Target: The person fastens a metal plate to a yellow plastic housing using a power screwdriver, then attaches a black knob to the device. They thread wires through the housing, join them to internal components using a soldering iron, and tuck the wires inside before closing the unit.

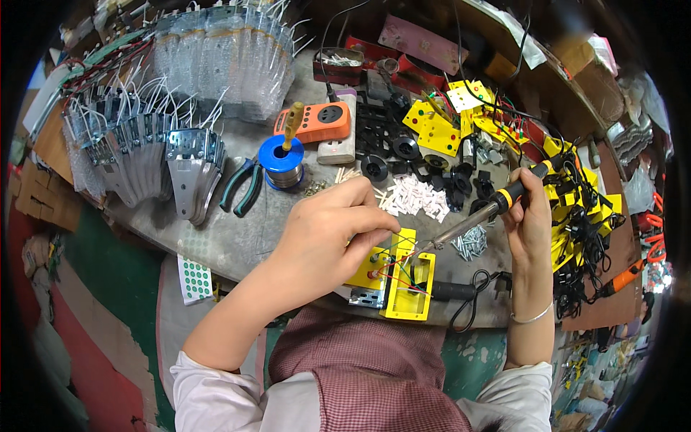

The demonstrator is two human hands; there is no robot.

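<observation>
In front of me on the bench's near edge lies a yellow plastic housing point(426, 288) with red, green and white wires. A yellow panel point(365, 268) with a red part and metal terminals adjoins it. My right hand point(527, 212) is closed round the handle of a soldering iron point(468, 224), whose tip points down at the wires over the housing. Thumb and fingers of my left hand point(327, 234) are pinched together just above the panel; whatever they hold is too thin to make out. A black cord grip point(453, 291) sticks out on the housing's right.
Blue solder spool point(273, 160), pliers point(242, 189) and an orange meter point(322, 122) stand left of centre. White ceramic pieces point(416, 198) and screws point(471, 243) lie beyond the housing. Metal brackets point(194, 169) fill the left, yellow panels with black cables point(576, 216) the right.
</observation>
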